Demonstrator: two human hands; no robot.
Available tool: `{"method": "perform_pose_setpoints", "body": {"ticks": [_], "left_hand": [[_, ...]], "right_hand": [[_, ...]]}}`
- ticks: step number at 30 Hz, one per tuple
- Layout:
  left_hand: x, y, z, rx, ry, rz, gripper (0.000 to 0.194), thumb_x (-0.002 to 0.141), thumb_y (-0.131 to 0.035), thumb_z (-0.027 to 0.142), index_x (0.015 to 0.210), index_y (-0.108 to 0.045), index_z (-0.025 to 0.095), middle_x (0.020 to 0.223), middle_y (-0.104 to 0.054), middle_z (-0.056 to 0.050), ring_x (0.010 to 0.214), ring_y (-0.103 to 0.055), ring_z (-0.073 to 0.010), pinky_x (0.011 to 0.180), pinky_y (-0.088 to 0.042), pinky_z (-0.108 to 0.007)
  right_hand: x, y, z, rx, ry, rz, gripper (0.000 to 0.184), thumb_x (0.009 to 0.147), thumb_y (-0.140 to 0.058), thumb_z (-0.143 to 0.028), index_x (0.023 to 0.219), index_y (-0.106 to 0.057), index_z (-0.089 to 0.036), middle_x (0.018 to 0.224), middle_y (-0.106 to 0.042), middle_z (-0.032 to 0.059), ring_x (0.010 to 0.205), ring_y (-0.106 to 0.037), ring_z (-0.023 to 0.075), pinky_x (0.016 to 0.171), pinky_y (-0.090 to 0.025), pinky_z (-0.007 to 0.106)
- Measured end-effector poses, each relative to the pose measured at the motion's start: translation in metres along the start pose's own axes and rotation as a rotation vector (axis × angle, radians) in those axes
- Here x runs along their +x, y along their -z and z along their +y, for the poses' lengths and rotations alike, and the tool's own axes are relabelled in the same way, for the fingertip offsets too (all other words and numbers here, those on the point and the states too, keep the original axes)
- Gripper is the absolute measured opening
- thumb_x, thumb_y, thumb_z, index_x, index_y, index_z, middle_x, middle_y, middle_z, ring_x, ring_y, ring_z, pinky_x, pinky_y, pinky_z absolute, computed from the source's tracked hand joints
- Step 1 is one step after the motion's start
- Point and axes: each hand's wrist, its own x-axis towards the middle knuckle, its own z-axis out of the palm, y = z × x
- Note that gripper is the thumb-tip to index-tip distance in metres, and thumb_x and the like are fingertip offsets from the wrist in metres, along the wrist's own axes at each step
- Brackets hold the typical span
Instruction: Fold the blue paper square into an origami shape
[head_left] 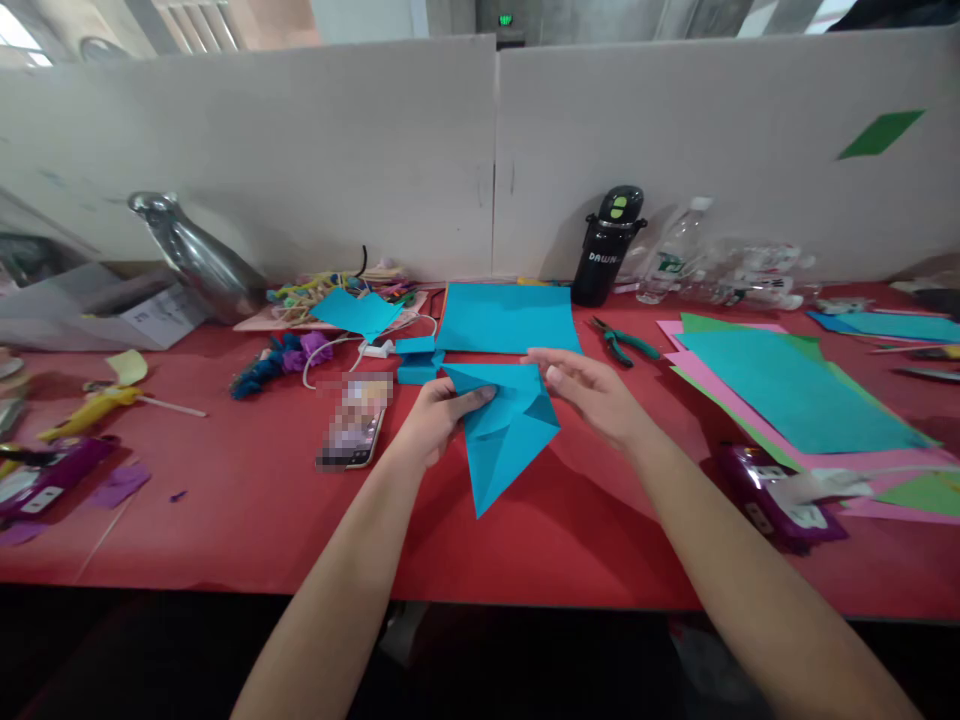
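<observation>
A folded sheet of blue paper (pixel 506 440) with several creases and a point aimed downward is held above the red table. My left hand (pixel 439 420) grips its upper left part, the thumb lying on top and the other fingers underneath. At the paper's upper right corner is my right hand (pixel 592 395), its fingers stretched out and thumb apart, close to the edge; whether it touches the paper I cannot tell. Just behind lies a flat blue sheet (pixel 510 318), with a smaller folded blue piece (pixel 418 360) to the left of it.
Left of my hands lie a phone (pixel 356 420) and a folded blue sheet (pixel 358 313). Pliers (pixel 624 342), a black bottle (pixel 609 248) and stacked coloured paper (pixel 795 390) are to the right. A metal jug (pixel 199 260) and glue guns (pixel 784 500) (pixel 56 478) stand or lie about.
</observation>
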Motion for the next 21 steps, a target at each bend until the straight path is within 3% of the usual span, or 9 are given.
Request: {"method": "perform_pose_setpoints", "body": {"ticks": [2, 8, 16, 21], "left_hand": [[-0.001, -0.001, 0.0, 0.013, 0.017, -0.022, 0.038, 0.066, -0.089, 0.037, 0.094, -0.076, 0.015, 0.104, -0.077, -0.011, 0.094, -0.072, -0.0274, 0.089, -0.055, -0.041], [-0.002, -0.003, -0.003, 0.06, 0.015, -0.091, 0.035, 0.07, -0.087, 0.034, 0.097, -0.077, 0.015, 0.104, -0.077, -0.011, 0.095, -0.072, -0.0267, 0.092, -0.054, -0.042], [-0.003, -0.004, -0.003, 0.271, -0.068, -0.125, 0.027, 0.077, -0.08, 0.038, 0.09, -0.077, 0.015, 0.094, -0.078, -0.007, 0.086, -0.071, -0.0228, 0.079, -0.054, -0.032], [-0.002, -0.005, -0.002, 0.337, -0.095, -0.133, 0.029, 0.078, -0.078, 0.039, 0.092, -0.078, 0.014, 0.092, -0.078, -0.007, 0.083, -0.071, -0.0229, 0.076, -0.054, -0.031]], "right_hand": [[-0.001, -0.005, 0.002, 0.018, -0.053, -0.035, 0.041, 0.087, -0.069, -0.047, 0.12, -0.07, -0.024, 0.117, -0.07, 0.0074, 0.101, -0.063, 0.0197, 0.089, -0.051, 0.036], [0.0, -0.016, 0.008, 0.06, -0.073, 0.033, 0.032, 0.08, -0.076, -0.046, 0.101, -0.075, -0.021, 0.094, -0.072, 0.0037, 0.083, -0.062, 0.0164, 0.076, -0.05, 0.03], [0.0, -0.023, 0.016, 0.143, -0.18, 0.074, 0.032, 0.077, -0.077, -0.051, 0.083, -0.071, -0.02, 0.079, -0.067, 0.0009, 0.067, -0.058, 0.0127, 0.062, -0.048, 0.026], [0.0, -0.025, 0.02, 0.073, -0.146, 0.173, 0.039, 0.076, -0.079, -0.051, 0.096, -0.065, -0.022, 0.074, -0.067, 0.0004, 0.061, -0.056, 0.0126, 0.053, -0.043, 0.025]]}}
